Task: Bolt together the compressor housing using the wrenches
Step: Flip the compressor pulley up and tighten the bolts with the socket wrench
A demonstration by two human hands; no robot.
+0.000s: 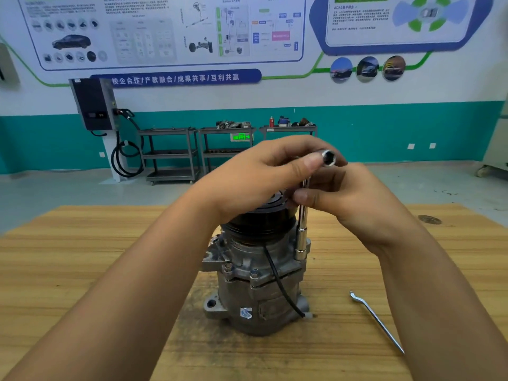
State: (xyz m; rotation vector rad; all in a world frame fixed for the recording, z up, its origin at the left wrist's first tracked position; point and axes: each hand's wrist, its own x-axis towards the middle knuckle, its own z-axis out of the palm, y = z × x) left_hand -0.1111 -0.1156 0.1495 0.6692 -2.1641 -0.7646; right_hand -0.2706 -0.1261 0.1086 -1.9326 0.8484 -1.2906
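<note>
The table point(82, 270) bears the compressor point(247, 298) standing on end, pulley uppermost, directly below both hands; a spare wrench point(376, 320) lies flat, well apart to its right. The left hand point(247, 182) is curled round the upper bend of the L-wrench point(301, 237), and the right hand point(351, 199) pinches the shaft just beneath, the hands close together. The L-wrench's long axis stands vertical, its lower socket seated at the housing's right flange, the bolt itself hidden; judged, the turn must run about that upright axis, the left hand nearer the lever arm

Automotive training workshop, wall posters point(165, 31), tool carts point(170, 155)
</note>
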